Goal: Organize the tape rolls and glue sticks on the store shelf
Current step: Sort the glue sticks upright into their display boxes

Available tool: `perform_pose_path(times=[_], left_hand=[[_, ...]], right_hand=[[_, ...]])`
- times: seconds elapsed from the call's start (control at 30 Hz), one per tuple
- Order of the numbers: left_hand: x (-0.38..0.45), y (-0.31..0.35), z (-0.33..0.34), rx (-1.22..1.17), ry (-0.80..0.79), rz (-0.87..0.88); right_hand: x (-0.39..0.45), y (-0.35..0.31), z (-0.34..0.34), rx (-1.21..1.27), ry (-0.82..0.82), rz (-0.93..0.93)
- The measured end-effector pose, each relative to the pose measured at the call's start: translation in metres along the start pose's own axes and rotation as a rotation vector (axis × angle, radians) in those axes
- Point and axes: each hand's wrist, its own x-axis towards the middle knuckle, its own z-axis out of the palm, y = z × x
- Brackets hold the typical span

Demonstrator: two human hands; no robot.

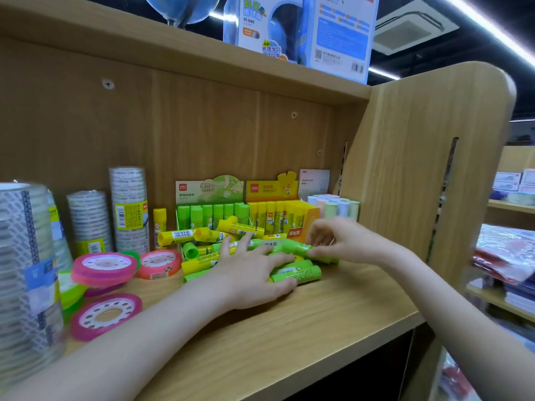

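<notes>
Left hand: we see our left hand (254, 270) lying flat with straight, spread fingers on a heap of loose green and yellow glue sticks (231, 250), pressing on them and gripping nothing.
Right hand: we see our right hand (344, 238) with thumb and fingertips pinched on one green plastic glue stick (295, 248) at the right side of the heap, the stick lying roughly level.
Shelf: we see the heap resting on a light wooden store shelf board (318, 314), in front of the display boxes.
Green box: we see a green cardboard display box (208, 189) of upright green-capped glue sticks at the back of the shelf.
Yellow box: we see a yellow cardboard display box (272, 189) just right of the green one, filled with upright yellow glue sticks.
Pastel sticks: we see a cluster of upright pastel-capped sticks (335, 206) at the far right, against the side panel.
Lone stick: we see one yellow glue stick (159, 227) standing upright just left of the green box.
Clear tape: we see three wrapped stacks of clear tape rolls (128, 209) standing on the left of the shelf, the nearest blurred.
Coloured tape: we see flat pink, orange and green tape rolls (104, 269) lying loose in front of those stacks, some overlapping.
Above: we see blue globe boxes (341, 33) on the upper shelf.
</notes>
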Motion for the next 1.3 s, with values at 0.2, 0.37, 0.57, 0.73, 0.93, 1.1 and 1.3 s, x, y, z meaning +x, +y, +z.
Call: perform_pose_path(times=[0.2, 0.37, 0.57, 0.73, 0.93, 1.1, 1.3], left_hand=[[0.000, -0.002, -0.002, 0.055, 0.074, 0.019], [0.005, 0.002, -0.008, 0.102, 0.094, 0.073], [0.005, -0.001, -0.003, 0.088, 0.026, 0.098], [0.002, -0.007, -0.002, 0.076, 0.060, 0.082], [-0.002, -0.013, -0.005, 0.049, 0.017, 0.008], [-0.002, -0.012, -0.005, 0.040, 0.018, 0.001], [-0.002, -0.011, -0.005, 0.026, 0.021, -0.003]], right_hand=[[-0.013, 0.022, 0.008, -0.088, 0.052, 0.024], [-0.025, 0.032, 0.013, -0.144, 0.069, -0.007], [-0.015, 0.031, 0.007, 0.054, 0.311, 0.003], [0.025, 0.001, 0.004, -0.047, 0.265, -0.166], [0.072, -0.024, 0.016, -0.460, -0.156, 0.019], [0.084, -0.021, 0.016, -0.408, -0.186, -0.068], [0.083, -0.013, 0.003, -0.030, 0.494, -0.150]])
